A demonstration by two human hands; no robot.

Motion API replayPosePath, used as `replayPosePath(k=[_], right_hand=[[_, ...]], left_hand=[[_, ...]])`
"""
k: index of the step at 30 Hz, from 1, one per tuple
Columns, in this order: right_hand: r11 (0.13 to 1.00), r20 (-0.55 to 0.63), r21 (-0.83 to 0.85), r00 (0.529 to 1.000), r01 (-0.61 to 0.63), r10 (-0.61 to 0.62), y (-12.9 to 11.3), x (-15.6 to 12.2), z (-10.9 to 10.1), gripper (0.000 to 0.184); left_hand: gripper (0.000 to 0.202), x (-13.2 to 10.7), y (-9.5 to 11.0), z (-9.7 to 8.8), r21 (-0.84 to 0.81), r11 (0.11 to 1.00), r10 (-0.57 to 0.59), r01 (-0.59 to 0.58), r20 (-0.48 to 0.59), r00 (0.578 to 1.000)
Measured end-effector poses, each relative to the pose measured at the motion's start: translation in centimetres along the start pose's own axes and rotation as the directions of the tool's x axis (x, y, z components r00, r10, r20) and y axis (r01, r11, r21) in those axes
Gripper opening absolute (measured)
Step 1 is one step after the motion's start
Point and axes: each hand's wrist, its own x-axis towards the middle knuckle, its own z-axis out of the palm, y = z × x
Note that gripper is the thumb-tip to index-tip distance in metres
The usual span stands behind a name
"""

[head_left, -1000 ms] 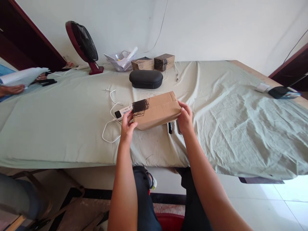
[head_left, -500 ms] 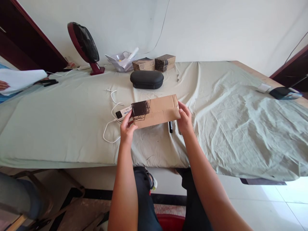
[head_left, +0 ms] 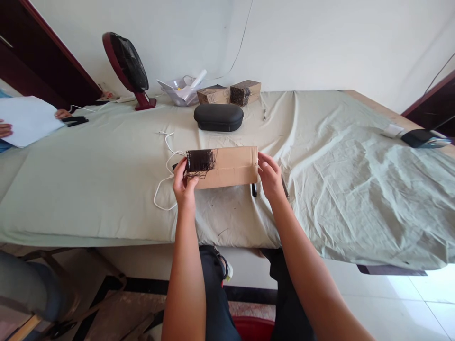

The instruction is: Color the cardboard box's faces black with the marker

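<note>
A long brown cardboard box (head_left: 234, 166) is held up over the cloth, its long face turned toward me. Black scribbling covers its upper left part. My left hand (head_left: 185, 184) grips the left end, thumb on the front and fingers round the edge. At the other end, my right hand (head_left: 269, 174) has its fingers against the box's short side. Below the box's right part a black marker (head_left: 254, 189) shows partly. A dark, narrow object (head_left: 285, 187) lies beside my right wrist, mostly covered. A white cable (head_left: 159, 189) runs behind the box on the left.
Across the cloth-covered table (head_left: 88, 189) sit a black case (head_left: 218, 117), two scribbled cardboard boxes (head_left: 245, 92), a plastic basket (head_left: 181, 94) and a fan (head_left: 128, 66). At far left, another person's hands hold white paper (head_left: 31, 121). A black pouch (head_left: 423, 137) lies right.
The box has shifted slightly left and turned more level, covering most of the white device behind it. At the left, the other person's paper has been spread, showing a second hand.
</note>
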Motion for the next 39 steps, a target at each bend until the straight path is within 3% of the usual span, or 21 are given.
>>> replayPosePath(k=[7, 12, 15, 17, 21, 24, 27, 29, 30, 32, 35, 37, 39], right_hand=[[0.991, -0.006, -0.058, 0.993, -0.118, 0.117, -0.1, -0.6, 0.4, 0.06], [0.977, 0.05, -0.213, 0.999, -0.006, 0.017, 0.7, -0.6, 1.0, 0.048], [0.955, 0.104, -0.298, 0.994, 0.008, 0.024, 1.1, -1.0, 1.7, 0.047], [0.941, 0.136, -0.339, 0.989, -0.016, 0.066, 1.3, -1.6, 2.4, 0.05], [0.924, 0.21, -0.381, 0.973, -0.008, 0.095, 1.4, -3.1, 3.9, 0.064], [0.923, 0.236, -0.384, 0.965, -0.016, 0.115, 1.7, -3.9, 4.4, 0.084], [0.894, 0.061, -0.441, 0.991, -0.078, 0.116, 2.2, -3.6, 3.9, 0.088], [0.796, -0.135, -0.579, 0.984, -0.175, 0.118, 2.5, -3.1, 3.3, 0.079], [0.708, -0.197, -0.67, 0.972, -0.226, 0.124, 2.6, -2.8, 3.0, 0.073], [0.465, -0.216, -0.844, 0.963, -0.266, 0.16, 2.5, -2.4, 2.6, 0.062], [0.129, -0.158, -0.973, 0.958, -0.192, 0.238, 1.8, -2.3, 2.8, 0.055], [0.012, -0.169, -0.984, 0.951, -0.179, 0.259, 1.3, -2.3, 3.1, 0.052], [-0.033, -0.202, -0.979, 0.941, -0.201, 0.271, 0.8, -2.2, 3.3, 0.05]], left_hand=[[0.057, 0.2, 0.3, -0.3, -0.003, 1.0, 0.007, -0.007, -0.093, 0.996], [0.045, 0.2, -0.3, -0.3, 0.148, 0.984, 0.118, -0.103, -0.098, 0.988], [0.043, 0.3, -0.6, -0.3, 0.169, 0.981, 0.117, -0.093, -0.138, 0.984], [0.053, 0.3, -0.8, -0.4, 0.188, 0.98, 0.093, -0.065, -0.145, 0.985], [0.092, 0.4, -1.4, -0.5, 0.261, 0.965, 0.045, 0.002, -0.174, 0.984], [0.095, 0.5, -1.5, -0.2, 0.273, 0.96, 0.016, 0.061, -0.272, 0.962], [0.091, 0.6, -1.3, -0.1, 0.237, 0.967, -0.018, 0.096, -0.312, 0.95], [0.09, 0.6, -1.1, -0.1, 0.211, 0.973, -0.031, 0.098, -0.299, 0.954], [0.09, 0.5, -0.9, -0.1, 0.201, 0.975, -0.034, 0.095, -0.29, 0.957], [0.09, 0.3, -0.6, 0.0, 0.186, 0.979, -0.026, 0.08, -0.276, 0.961], [0.089, 0.0, -0.2, 0.1, 0.183, 0.982, 0.001, 0.049, -0.263, 0.965], [0.089, -0.2, 0.0, 0.2, 0.179, 0.983, 0.012, 0.035, -0.257, 0.966], [0.09, -0.2, 0.0, 0.1, 0.139, 0.99, 0.006, 0.032, -0.262, 0.965]])
